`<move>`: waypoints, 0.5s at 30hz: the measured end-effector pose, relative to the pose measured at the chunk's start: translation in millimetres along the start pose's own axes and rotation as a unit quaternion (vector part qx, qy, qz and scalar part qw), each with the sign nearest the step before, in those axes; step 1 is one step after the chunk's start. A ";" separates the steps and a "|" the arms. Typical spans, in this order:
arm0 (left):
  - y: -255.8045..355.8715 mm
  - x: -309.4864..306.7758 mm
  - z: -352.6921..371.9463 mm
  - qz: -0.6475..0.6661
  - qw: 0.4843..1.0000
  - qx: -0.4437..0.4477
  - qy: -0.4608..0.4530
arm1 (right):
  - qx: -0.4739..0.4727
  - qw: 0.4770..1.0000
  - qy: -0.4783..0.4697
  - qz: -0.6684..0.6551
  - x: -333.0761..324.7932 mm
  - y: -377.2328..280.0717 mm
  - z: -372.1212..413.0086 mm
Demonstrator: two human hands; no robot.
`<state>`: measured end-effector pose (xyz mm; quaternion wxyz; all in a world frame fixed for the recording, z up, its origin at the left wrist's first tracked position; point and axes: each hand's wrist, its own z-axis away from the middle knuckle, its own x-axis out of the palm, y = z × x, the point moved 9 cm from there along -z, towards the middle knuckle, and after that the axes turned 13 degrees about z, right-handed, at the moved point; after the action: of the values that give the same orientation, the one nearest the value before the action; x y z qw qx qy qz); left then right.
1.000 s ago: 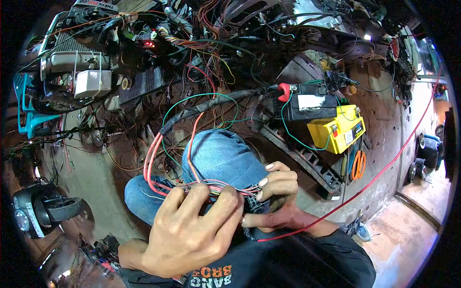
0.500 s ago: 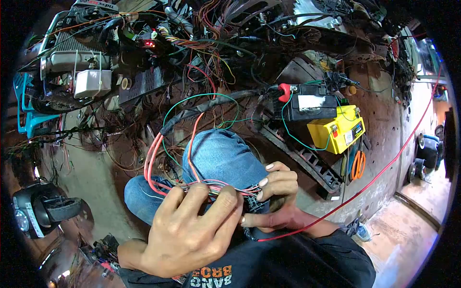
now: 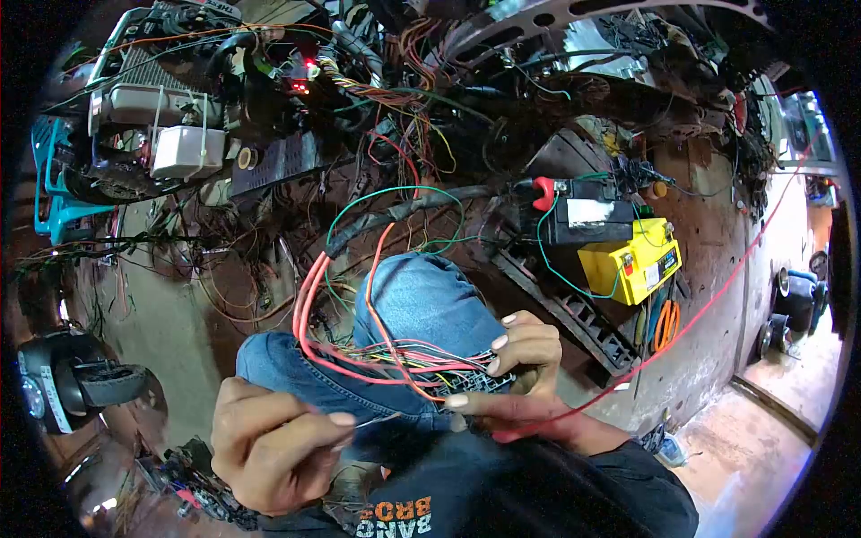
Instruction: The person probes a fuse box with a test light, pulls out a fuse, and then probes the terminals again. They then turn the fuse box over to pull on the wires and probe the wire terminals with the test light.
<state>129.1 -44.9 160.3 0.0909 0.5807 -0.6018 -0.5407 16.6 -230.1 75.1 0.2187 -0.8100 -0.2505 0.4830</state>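
Several pink, red and thin multicoloured wires (image 3: 359, 359) run out of a black-taped harness (image 3: 386, 220) to a dark, many-slotted connector (image 3: 473, 384) above my lap. My right hand (image 3: 520, 377) is closed on that connector, thumb on the near side and fingertips on the far edge. An orange wire (image 3: 380, 314) ends right by the right thumb. Lower left, my left hand (image 3: 278, 439) pinches a thin, metallic, needle-like piece (image 3: 381, 420), pointing at the connector and apart from it. A red wire (image 3: 682, 332) passes by my right wrist.
A black battery (image 3: 587, 215) and a yellow battery (image 3: 632, 260) stand ahead to the right, behind a black slotted step-like bar (image 3: 565, 309). Tangled wiring and motorcycle parts with a radiator (image 3: 152, 81) fill the far side. Orange cable (image 3: 666, 325) hangs near the yellow battery.
My left hand has come away from the wires, down and to the left, and now shows the thin piece in its pinch. My right hand keeps hold of the connector.
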 end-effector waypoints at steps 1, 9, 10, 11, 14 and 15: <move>-7.2 -7.5 8.5 0.021 0.999 -0.017 0.041 | 0.008 1.000 -0.005 -0.001 1.5 1.0 -1.8; -69.3 -3.0 81.4 0.247 0.925 -0.143 0.252 | 0.043 0.993 -0.061 -0.088 12.5 2.7 -17.2; -71.1 -1.2 82.6 0.253 0.926 -0.142 0.243 | 0.041 0.993 -0.059 -0.095 12.8 2.5 -20.3; -73.7 -0.2 87.7 0.278 0.914 -0.146 0.257 | 0.046 0.992 -0.070 -0.094 14.0 2.3 -22.0; -73.2 12.5 97.3 0.308 0.903 -0.118 0.275 | 0.052 0.989 -0.099 -0.093 14.9 1.4 -28.6; -64.5 17.3 94.8 0.269 0.925 -0.077 0.257 | 0.051 0.989 -0.100 -0.092 15.0 1.2 -30.0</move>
<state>92.6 9.7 64.7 0.4290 0.5071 -0.6477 -0.3732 49.7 -225.2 77.5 0.2772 -0.7189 -0.3197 0.5514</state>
